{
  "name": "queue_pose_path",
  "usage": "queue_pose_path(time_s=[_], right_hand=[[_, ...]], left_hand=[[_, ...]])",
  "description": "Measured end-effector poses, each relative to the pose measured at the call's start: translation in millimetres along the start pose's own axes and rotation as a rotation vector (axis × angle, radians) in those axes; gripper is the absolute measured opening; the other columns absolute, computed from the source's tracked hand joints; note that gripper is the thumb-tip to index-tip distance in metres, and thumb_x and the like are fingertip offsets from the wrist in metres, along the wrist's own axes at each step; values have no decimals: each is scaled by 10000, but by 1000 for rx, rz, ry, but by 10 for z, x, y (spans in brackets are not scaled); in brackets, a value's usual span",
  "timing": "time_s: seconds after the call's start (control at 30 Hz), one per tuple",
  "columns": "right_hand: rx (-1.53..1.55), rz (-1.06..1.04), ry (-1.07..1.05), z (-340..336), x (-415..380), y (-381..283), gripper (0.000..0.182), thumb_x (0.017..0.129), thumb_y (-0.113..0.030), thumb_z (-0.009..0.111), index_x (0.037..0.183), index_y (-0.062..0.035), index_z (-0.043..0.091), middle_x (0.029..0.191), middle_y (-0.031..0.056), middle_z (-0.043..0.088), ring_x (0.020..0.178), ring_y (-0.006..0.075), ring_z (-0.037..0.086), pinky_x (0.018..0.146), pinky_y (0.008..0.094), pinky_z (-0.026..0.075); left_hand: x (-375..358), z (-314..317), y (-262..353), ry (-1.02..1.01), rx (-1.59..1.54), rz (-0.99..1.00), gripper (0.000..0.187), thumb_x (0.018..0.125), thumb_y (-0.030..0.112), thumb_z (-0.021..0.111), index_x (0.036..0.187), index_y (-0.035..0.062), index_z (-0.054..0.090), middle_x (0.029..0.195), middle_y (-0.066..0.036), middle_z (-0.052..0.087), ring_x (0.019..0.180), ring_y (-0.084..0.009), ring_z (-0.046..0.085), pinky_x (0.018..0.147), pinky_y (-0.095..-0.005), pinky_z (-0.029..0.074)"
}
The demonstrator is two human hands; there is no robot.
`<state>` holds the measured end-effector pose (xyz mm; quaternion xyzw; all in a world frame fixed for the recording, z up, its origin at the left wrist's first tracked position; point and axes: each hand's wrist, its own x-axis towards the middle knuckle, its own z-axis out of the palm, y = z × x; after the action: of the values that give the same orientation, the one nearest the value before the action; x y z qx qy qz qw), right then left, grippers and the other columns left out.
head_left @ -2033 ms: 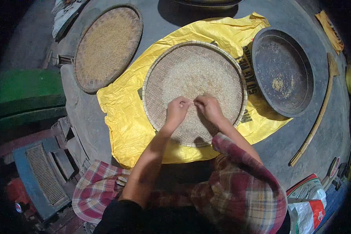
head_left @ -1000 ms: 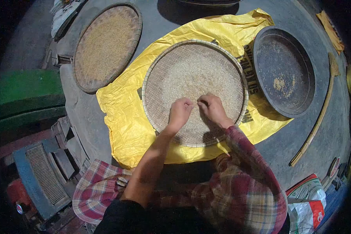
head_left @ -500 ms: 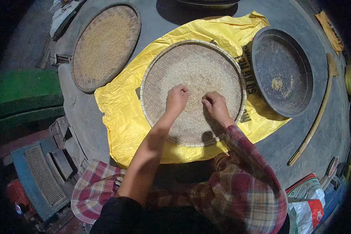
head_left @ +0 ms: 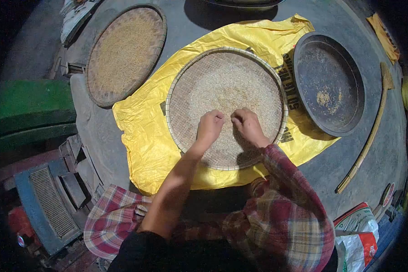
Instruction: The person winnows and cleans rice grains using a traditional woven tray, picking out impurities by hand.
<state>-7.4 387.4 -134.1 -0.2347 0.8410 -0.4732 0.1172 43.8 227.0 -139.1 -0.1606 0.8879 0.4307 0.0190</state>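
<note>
– Where are the hands?
– Both are over the round tray [head_left: 179, 93], above its pale grain [head_left: 258, 88]. The left hand [head_left: 209, 128] is closed, thumb against the fingers.
– And the right hand [head_left: 249, 128]?
– Curled closed too, thumb tucked to the forefinger, just beside the left but apart from it. I can't tell whether either one pinches a grain.
– What's the tray on?
– A yellow sack [head_left: 145, 149], spread on the grey floor [head_left: 104, 149].
– Anything around it?
– To the right, a dark basin [head_left: 310, 97] with a little grain inside, then a broom [head_left: 371, 139]. Up on the left, another tray [head_left: 107, 100] bearing yellowish grain.
</note>
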Motion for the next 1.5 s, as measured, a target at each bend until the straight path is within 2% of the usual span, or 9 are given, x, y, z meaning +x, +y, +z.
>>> queue_pose_path(time_s=[0.23, 0.47, 0.6, 0.67, 0.83, 0.93, 1.03, 1.2, 1.5], right_hand=[[87, -8, 23, -99, 16, -43, 102, 746, -90, 645, 817, -24, 612, 740, 144, 589, 731, 298, 584, 673, 356, 464], [-87, -96, 47, 43, -4, 19, 76, 786, -88, 613, 826, -23, 613, 753, 115, 606, 657, 239, 573, 605, 344, 453], [724, 416, 68, -214, -77, 161, 43, 815, -39, 538, 793, -16, 566, 758, 84, 605, 615, 157, 550, 563, 275, 450], [1146, 587, 37, -357, -63, 123, 46, 798, -16, 523, 759, -34, 507, 740, 93, 600, 568, 110, 525, 547, 213, 449], [887, 459, -28, -140, -9, 247, 46, 771, -22, 577, 775, -27, 531, 743, 74, 600, 638, 131, 560, 558, 253, 445], [87, -19, 39, -39, 25, 89, 134, 706, -67, 650, 824, -27, 599, 747, 160, 595, 697, 290, 590, 641, 352, 461], [54, 31, 36, -61, -4, 86, 151, 697, -77, 667, 823, -23, 603, 792, 183, 602, 734, 326, 585, 681, 356, 462], [684, 515, 71, -300, -30, 319, 75, 775, -88, 621, 773, -24, 583, 710, -5, 556, 666, 84, 510, 602, 247, 429], [136, 107, 118, -217, 102, 306, 113, 755, -86, 653, 809, -8, 592, 717, 79, 586, 651, 175, 560, 620, 293, 455]], left_hand=[[29, -224, 185, 13, -58, -209, 236, 769, 237, 681, 784, 13, 612, 729, -117, 626, 684, -190, 596, 623, -321, 462], [213, -101, 102, 53, 124, 123, 182, 736, 142, 671, 787, -11, 585, 691, -115, 590, 636, -180, 556, 597, -321, 451], [200, -104, 90, 16, 5, 23, 142, 751, 99, 635, 822, -8, 575, 688, -118, 580, 646, -188, 572, 585, -333, 455], [193, -111, -51, -174, -737, -361, 193, 744, 110, 650, 897, 20, 575, 757, -146, 604, 628, -265, 583, 578, -356, 461], [1, -43, 96, -112, -247, -169, 167, 762, 121, 629, 900, 36, 590, 768, -143, 612, 659, -268, 591, 605, -364, 468], [-16, 26, 125, -73, 47, 47, 155, 762, 137, 632, 875, 35, 606, 764, -142, 617, 696, -281, 601, 636, -369, 472], [17, 56, 172, -93, 45, 53, 154, 753, 156, 646, 837, 31, 616, 793, -146, 622, 736, -296, 604, 668, -374, 475], [198, -32, 458, -93, -9, -59, 178, 750, 175, 653, 828, 21, 609, 858, -159, 615, 786, -312, 596, 698, -384, 470], [369, 134, 342, -81, 105, 120, 117, 768, 123, 609, 842, 34, 596, 805, -176, 603, 759, -336, 583, 679, -407, 461]])
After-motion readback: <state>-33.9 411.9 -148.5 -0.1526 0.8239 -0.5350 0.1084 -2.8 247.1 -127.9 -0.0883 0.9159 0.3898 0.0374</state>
